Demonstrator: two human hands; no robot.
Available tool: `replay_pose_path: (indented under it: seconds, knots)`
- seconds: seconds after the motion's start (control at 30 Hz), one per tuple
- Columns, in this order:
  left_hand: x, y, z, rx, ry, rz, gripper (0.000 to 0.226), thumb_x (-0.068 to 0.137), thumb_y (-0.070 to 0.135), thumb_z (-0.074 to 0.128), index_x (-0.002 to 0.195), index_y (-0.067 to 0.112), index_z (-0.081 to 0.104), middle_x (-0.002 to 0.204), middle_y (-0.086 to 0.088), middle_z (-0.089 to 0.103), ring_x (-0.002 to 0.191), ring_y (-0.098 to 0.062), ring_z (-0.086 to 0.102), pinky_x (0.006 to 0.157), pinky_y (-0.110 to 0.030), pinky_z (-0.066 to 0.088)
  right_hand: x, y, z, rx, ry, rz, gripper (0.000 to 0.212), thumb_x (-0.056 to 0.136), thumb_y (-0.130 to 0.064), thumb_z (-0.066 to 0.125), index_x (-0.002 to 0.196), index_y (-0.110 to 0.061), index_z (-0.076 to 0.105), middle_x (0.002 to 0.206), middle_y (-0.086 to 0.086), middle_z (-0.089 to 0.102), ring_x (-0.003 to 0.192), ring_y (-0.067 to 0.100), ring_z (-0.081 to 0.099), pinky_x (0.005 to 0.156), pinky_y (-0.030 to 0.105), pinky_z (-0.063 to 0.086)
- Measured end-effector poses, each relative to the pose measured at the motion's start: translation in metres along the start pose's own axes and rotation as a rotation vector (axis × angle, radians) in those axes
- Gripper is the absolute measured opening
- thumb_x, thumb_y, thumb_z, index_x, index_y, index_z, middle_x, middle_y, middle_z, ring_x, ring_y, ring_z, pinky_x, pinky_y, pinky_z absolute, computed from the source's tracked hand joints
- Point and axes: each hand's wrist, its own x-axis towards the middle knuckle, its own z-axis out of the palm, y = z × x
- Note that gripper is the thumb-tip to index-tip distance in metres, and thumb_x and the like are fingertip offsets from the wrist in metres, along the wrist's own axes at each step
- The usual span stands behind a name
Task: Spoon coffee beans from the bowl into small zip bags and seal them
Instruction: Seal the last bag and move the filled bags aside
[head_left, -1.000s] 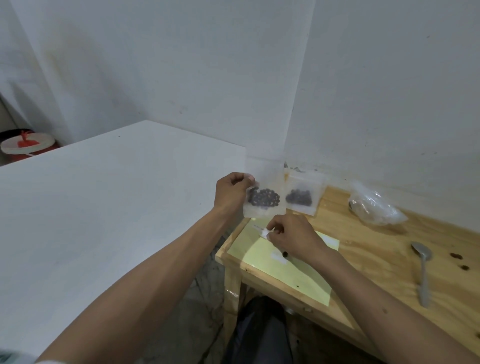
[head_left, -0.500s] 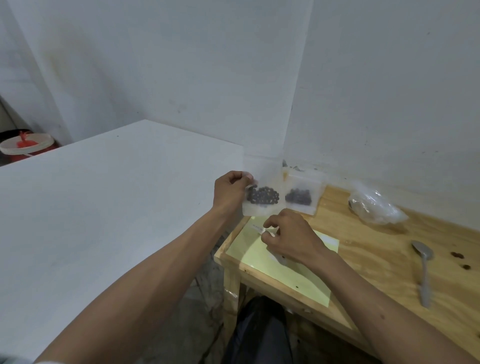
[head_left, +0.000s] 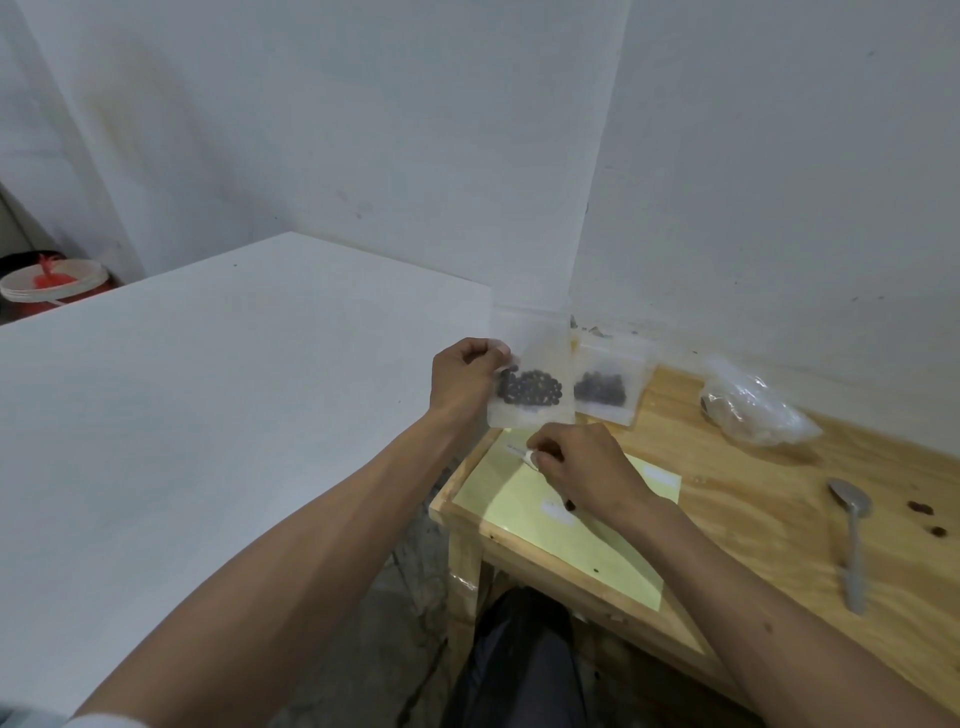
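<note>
My left hand (head_left: 462, 382) pinches the left edge of a small clear zip bag (head_left: 530, 382) and holds it upright above the table's left corner; dark coffee beans fill its lower half. Just below it, my right hand (head_left: 582, 467) pinches a small white sticker (head_left: 529, 457) over a pale yellow label sheet (head_left: 498, 499). A second zip bag with beans (head_left: 605, 387) leans against the wall behind. A metal spoon (head_left: 852, 540) lies on the wood at the right. No bowl is in view.
The wooden table (head_left: 779, 519) fills the lower right. A crumpled clear plastic bag (head_left: 753, 410) lies by the wall. A few loose beans (head_left: 922, 512) sit right of the spoon. A large white surface (head_left: 208, 415) spreads at the left, a red and white bucket (head_left: 49, 286) beyond it.
My right hand has drawn slightly down and away from the bag's bottom edge, still pinching the sticker. The left hand and the bag have stayed nearly still.
</note>
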Motion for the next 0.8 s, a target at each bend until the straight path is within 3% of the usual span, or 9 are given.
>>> replay_pose_path:
  seconds: [0.07, 0.17, 0.23, 0.33, 0.47, 0.67, 0.8]
  knots:
    - [0.000, 0.000, 0.000, -0.006, -0.005, -0.006, 0.010, 0.095, 0.005, 0.065, 0.102, -0.001, 0.069, 0.090, -0.012, 0.075, 0.073, -0.011, 0.071, 0.072, -0.027, 0.061, -0.001, 0.000, 0.000, 0.081, -0.001, 0.021, 0.005, 0.096, -0.015, 0.061, 0.099, -0.017, 0.064, 0.073, 0.001, 0.072, 0.058, 0.021, 0.069, 0.051, 0.029, 0.056]
    - [0.000, 0.000, -0.001, -0.026, -0.009, -0.026, 0.005, 0.095, 0.006, 0.066, 0.098, 0.003, 0.069, 0.090, -0.011, 0.075, 0.080, -0.019, 0.072, 0.080, -0.038, 0.061, -0.001, 0.000, 0.001, 0.053, -0.010, -0.008, 0.011, 0.096, -0.013, 0.059, 0.096, -0.021, 0.067, 0.075, -0.002, 0.072, 0.062, 0.021, 0.070, 0.056, 0.024, 0.051]
    - [0.001, 0.000, -0.002, -0.024, -0.009, -0.016, 0.007, 0.095, 0.005, 0.066, 0.100, 0.001, 0.070, 0.092, -0.013, 0.075, 0.080, -0.018, 0.072, 0.077, -0.033, 0.062, -0.002, -0.001, 0.002, 0.007, -0.022, -0.031, 0.019, 0.096, -0.013, 0.058, 0.100, -0.019, 0.075, 0.082, -0.002, 0.074, 0.068, 0.016, 0.068, 0.061, 0.019, 0.046]
    - [-0.001, 0.001, -0.003, -0.021, -0.011, 0.006, 0.007, 0.095, 0.002, 0.064, 0.100, -0.001, 0.069, 0.088, -0.011, 0.073, 0.074, -0.014, 0.070, 0.065, -0.021, 0.060, -0.003, -0.003, 0.004, -0.058, -0.024, -0.079, 0.023, 0.094, -0.014, 0.058, 0.102, -0.018, 0.079, 0.092, 0.000, 0.072, 0.080, 0.013, 0.056, 0.072, 0.024, 0.044]
    - [0.000, -0.001, -0.003, -0.012, -0.017, 0.017, 0.005, 0.095, 0.002, 0.064, 0.097, 0.000, 0.068, 0.088, -0.011, 0.073, 0.072, -0.013, 0.070, 0.061, -0.017, 0.057, -0.001, -0.004, 0.004, -0.086, -0.067, -0.073, 0.026, 0.093, -0.014, 0.055, 0.100, -0.020, 0.079, 0.089, -0.001, 0.062, 0.082, 0.018, 0.056, 0.073, 0.027, 0.043]
    - [0.002, 0.000, -0.002, 0.001, -0.011, 0.034, 0.007, 0.095, 0.004, 0.064, 0.098, 0.001, 0.069, 0.088, -0.009, 0.074, 0.068, -0.006, 0.070, 0.057, -0.013, 0.053, 0.000, -0.016, -0.005, -0.203, -0.162, -0.021, 0.040, 0.095, -0.005, 0.052, 0.117, -0.028, 0.077, 0.095, 0.001, 0.047, 0.096, 0.026, 0.057, 0.072, 0.030, 0.038]
    - [0.003, -0.001, 0.001, -0.001, -0.015, 0.027, 0.007, 0.095, 0.004, 0.064, 0.098, 0.001, 0.070, 0.087, -0.009, 0.075, 0.072, -0.009, 0.071, 0.059, -0.014, 0.054, -0.002, -0.029, -0.019, -0.290, -0.263, 0.044, 0.054, 0.090, -0.003, 0.048, 0.124, -0.038, 0.071, 0.101, 0.001, 0.041, 0.089, 0.022, 0.047, 0.067, 0.031, 0.036]
